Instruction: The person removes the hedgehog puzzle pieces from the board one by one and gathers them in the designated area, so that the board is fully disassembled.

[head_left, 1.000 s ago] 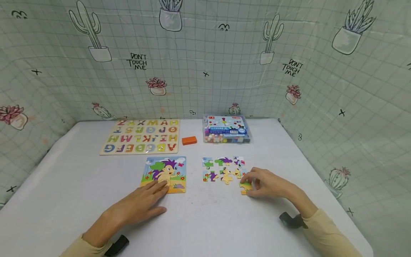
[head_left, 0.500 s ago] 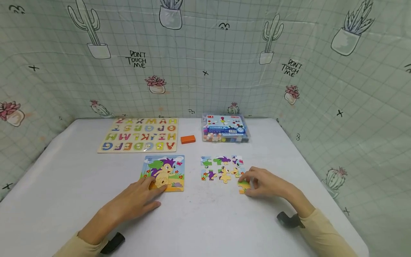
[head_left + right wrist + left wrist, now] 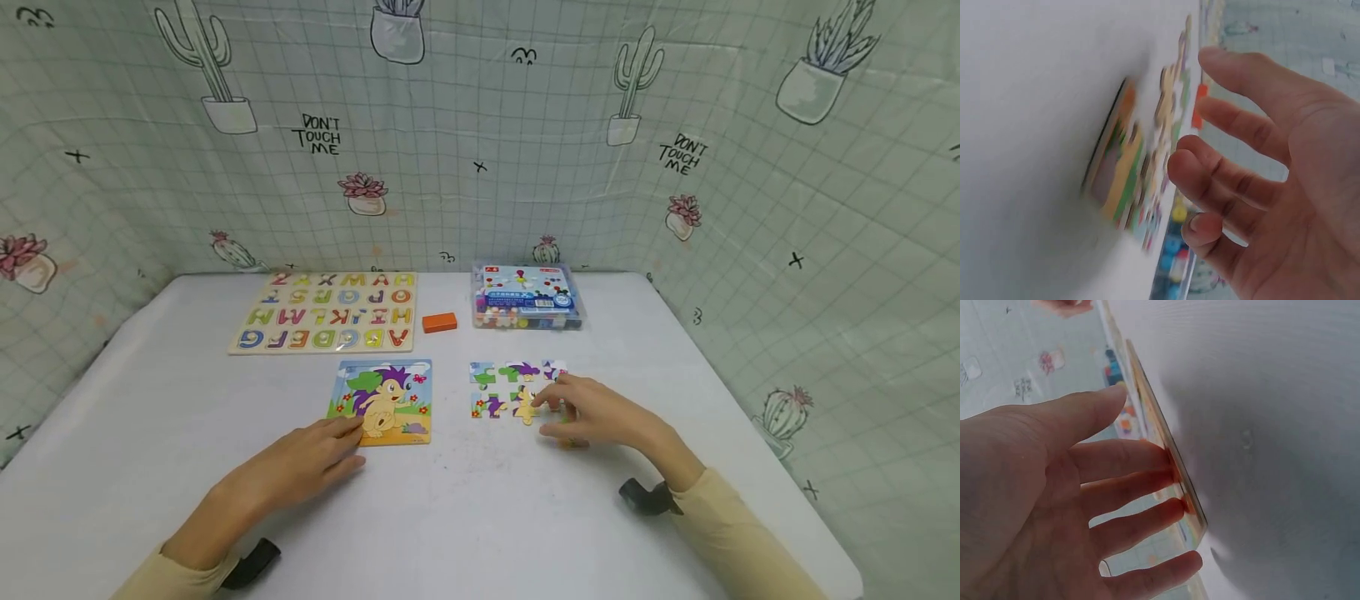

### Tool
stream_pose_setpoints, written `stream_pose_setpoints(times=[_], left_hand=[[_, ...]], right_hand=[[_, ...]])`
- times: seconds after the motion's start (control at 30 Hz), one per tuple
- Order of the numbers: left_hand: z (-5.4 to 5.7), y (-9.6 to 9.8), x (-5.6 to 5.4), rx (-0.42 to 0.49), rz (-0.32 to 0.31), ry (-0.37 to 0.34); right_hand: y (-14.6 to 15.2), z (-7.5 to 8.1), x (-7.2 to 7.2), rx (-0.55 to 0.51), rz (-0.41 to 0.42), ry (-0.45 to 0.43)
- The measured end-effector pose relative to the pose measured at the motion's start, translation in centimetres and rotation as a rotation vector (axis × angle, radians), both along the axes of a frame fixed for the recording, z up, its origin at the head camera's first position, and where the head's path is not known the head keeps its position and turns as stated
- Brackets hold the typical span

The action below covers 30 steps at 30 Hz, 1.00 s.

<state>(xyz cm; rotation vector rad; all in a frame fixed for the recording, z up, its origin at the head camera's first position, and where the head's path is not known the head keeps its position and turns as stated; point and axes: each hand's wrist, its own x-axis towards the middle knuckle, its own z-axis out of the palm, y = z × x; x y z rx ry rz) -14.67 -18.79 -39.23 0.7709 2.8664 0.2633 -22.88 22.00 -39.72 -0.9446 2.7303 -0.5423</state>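
Observation:
A square picture board (image 3: 416,429) shows a purple-haired hedgehog. My left hand (image 3: 307,462) rests at its lower left corner, straight fingertips touching the board's edge, as the left wrist view also shows. To the right lie several loose jigsaw pieces (image 3: 483,373) of a similar picture, set out in rows with gaps. Over their right side hovers my right hand (image 3: 600,412), fingers bent loosely and thumb apart, with nothing between them. Below it lies a yellow and green jigsaw piece (image 3: 1119,165) on the table, mostly hidden by the hand in the head view.
Behind the picture board lies a wooden alphabet board (image 3: 322,352) with coloured letters. A small orange block (image 3: 439,322) is beside it. Further right, a clear plastic box (image 3: 528,296) of colourful parts stands at the back, near the patterned cloth backdrop (image 3: 480,217).
My right hand has let go of the yellow and green jigsaw piece and shifted left over the other pieces. My left hand has drawn back toward the picture board's lower left corner.

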Motion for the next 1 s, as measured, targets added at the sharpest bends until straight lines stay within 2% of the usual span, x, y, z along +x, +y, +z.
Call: stream_pose_setpoints(times=[0.17, 0.4, 0.6, 1.0], left_hand=[[-0.2, -0.2, 0.1, 0.001, 0.028, -0.017], [-0.2, -0.7, 0.1, -0.015, 0.083, -0.012], [-0.5, -1.0, 0.0, -0.03, 0.069, -0.028], [-0.4, -1.3, -0.2, -0.028, 0.072, -0.07]], right_hand=[[-3.3, 0.2, -0.6, 0.012, 0.019, 0.036], [-8.4, -0.5, -1.7, -0.012, 0.116, 0.08], [-12.3, -1.2, -1.8, -0.001, 0.132, 0.073], [-19.1, -1.2, -1.4, 0.058, 0.187, 0.071]])
